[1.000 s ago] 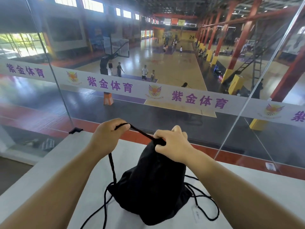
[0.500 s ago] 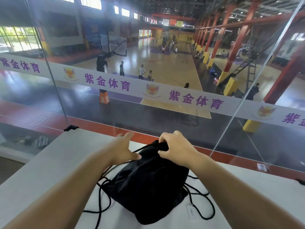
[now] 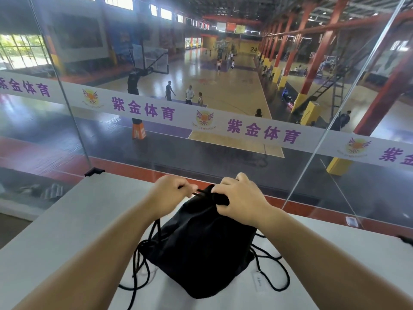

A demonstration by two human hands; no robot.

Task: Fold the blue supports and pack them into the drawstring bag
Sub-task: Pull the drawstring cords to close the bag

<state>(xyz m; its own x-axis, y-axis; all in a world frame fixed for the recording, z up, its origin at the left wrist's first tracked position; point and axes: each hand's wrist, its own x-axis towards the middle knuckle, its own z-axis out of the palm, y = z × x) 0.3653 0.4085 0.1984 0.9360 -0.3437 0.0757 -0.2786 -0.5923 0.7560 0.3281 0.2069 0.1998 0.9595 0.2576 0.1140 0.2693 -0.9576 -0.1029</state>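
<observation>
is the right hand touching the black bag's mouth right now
Touching. In the head view the right hand curls its fingers over the gathered top of the black bag, with no gap visible between them.

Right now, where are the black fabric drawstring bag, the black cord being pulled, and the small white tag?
black fabric drawstring bag (image 3: pixel 201 247): head view, middle of its body.
black cord (image 3: pixel 199 193): head view, stretch between the hands.
small white tag (image 3: pixel 259 284): head view, its flat face.
</observation>
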